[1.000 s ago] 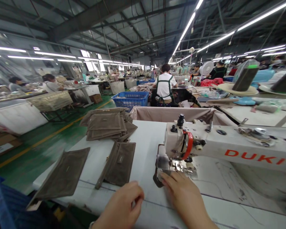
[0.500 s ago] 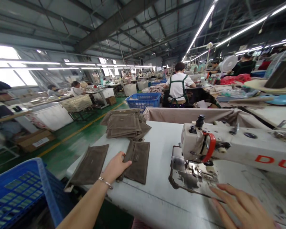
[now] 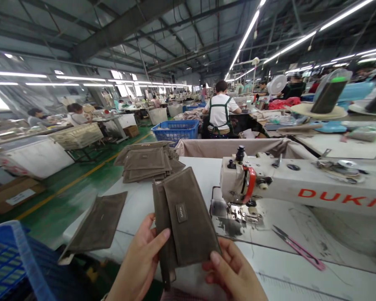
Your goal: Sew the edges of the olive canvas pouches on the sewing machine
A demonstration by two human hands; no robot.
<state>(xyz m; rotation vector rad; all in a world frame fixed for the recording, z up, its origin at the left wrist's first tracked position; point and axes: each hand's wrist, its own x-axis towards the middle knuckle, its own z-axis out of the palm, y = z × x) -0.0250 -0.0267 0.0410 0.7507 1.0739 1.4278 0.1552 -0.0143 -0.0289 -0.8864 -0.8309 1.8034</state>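
A dark brown fabric pouch (image 3: 191, 230) with a small label patch is held up above the front of the sewing table (image 3: 200, 163). My left hand (image 3: 144, 246) grips its left edge, thumb on the front. At its lower right corner my right hand (image 3: 232, 267) pinches it between thumb and fingers. Another brown fabric piece (image 3: 100, 223) lies at the table's left edge. Behind the held pouch rests a stack of similar brown pieces (image 3: 147, 161). To the right stands a white sewing machine (image 3: 269, 179), and pink-handled thread snips (image 3: 301, 248) lie in front of it.
A blue plastic basket (image 3: 21, 259) stands at the lower left, beside the table. Beyond the table are a fabric-lined bin (image 3: 238, 147), another blue basket (image 3: 175, 129) and a seated person (image 3: 219, 110) in a green apron. Thread cones (image 3: 329, 95) stand at the right.
The pouch has been lifted off the table and tilted towards me. My right hand has moved left from beside the machine onto the pouch, uncovering the snips. The view has shifted to the right.
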